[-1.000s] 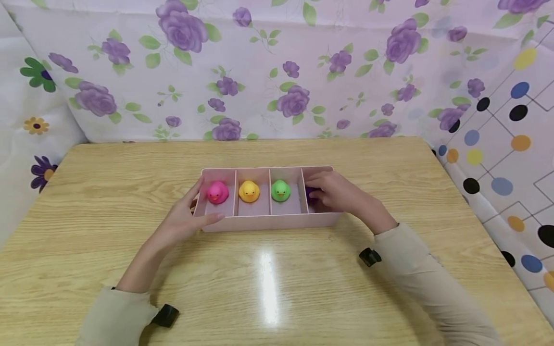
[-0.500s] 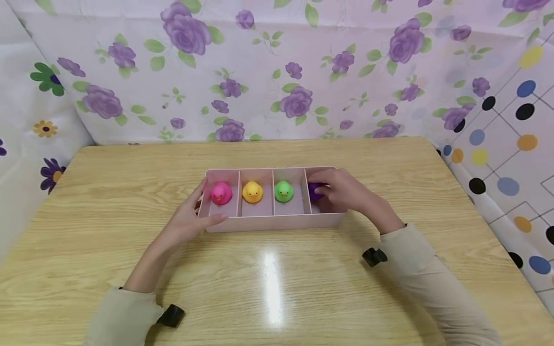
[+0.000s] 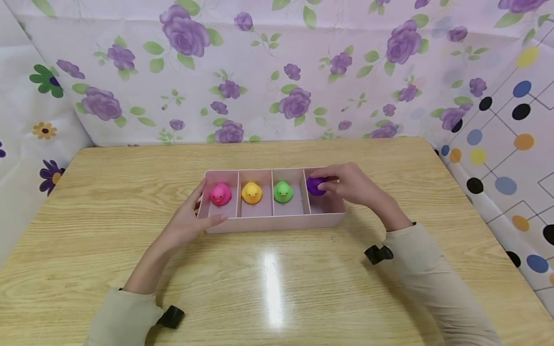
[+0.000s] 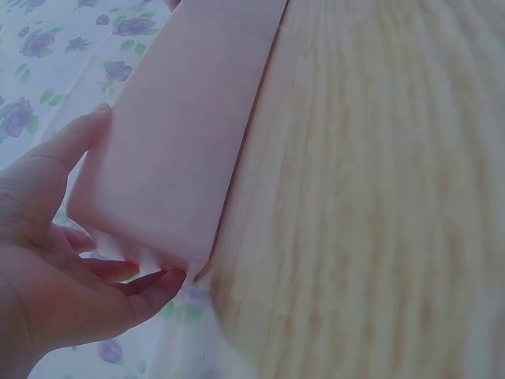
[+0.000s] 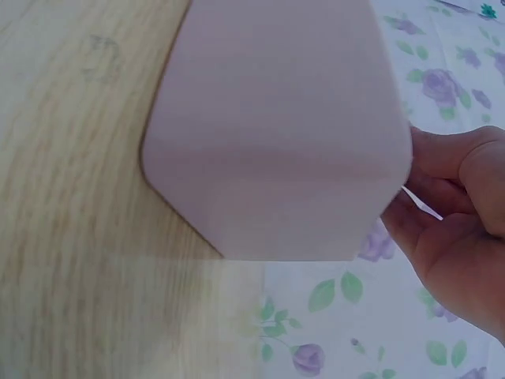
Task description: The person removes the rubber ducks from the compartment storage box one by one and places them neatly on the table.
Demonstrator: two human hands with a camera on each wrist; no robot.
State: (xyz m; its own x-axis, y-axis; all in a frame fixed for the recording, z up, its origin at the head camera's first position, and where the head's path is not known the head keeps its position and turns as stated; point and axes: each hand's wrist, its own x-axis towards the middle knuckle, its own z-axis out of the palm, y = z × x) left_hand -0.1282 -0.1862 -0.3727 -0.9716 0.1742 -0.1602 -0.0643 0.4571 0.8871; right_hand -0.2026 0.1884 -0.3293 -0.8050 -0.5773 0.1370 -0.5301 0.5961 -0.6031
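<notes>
a: a person's right hand (image 3: 352, 186) pinches a purple duck (image 3: 315, 185) between thumb and fingertips, the toy raised at about rim height over the rightmost compartment of a pink divided tray (image 3: 277, 223).

b: and the left hand (image 3: 190, 220)?

a: it grips the tray's left end, thumb on the front wall and fingers curled round the corner; the left wrist view shows that same hold on the tray wall (image 4: 177, 150).

b: what fills the other sections?

a: a pink duck (image 3: 220, 193) in the leftmost, a yellow duck (image 3: 251, 192) next to it, a green duck (image 3: 283, 191) in the third, each upright and facing the camera.

b: does the purple one touch the tray floor?

a: hard to tell from the head view; it appears lifted clear, though the hand covers part of it. the right wrist view shows only the tray's end wall (image 5: 276, 134) and the curled fingers (image 5: 454, 170).

b: the setting?

a: the tray sits near the middle of a wooden table (image 3: 108, 202), with a floral cloth (image 3: 259, 72) hung behind it.
</notes>
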